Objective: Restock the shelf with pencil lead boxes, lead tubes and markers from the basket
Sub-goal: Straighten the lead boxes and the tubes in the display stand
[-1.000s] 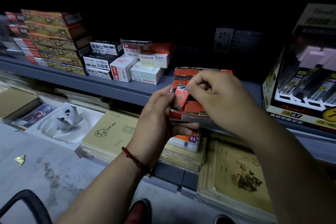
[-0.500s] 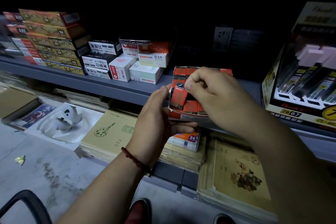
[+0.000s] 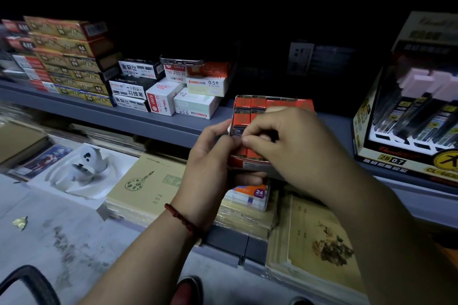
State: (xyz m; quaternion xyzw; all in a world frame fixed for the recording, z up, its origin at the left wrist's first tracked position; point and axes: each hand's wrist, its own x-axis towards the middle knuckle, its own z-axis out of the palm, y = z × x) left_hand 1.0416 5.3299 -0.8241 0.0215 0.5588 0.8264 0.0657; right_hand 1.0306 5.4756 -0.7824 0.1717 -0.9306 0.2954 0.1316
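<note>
Just at shelf (image 3: 158, 124) edge, left hand (image 3: 212, 164) grips lead box (image 3: 250, 104), right hand (image 3: 287, 146) inside.

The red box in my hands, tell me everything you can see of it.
The red box looks like an open-topped cardboard tray, tilted toward the camera in front of the grey shelf. Rows of small red packs fill it, their labels too blurred to read. The left hand grips its left side and underside. The right hand covers its middle, curled fingers pinching one of the packs. Its lower front wall bears a pale label.
</note>
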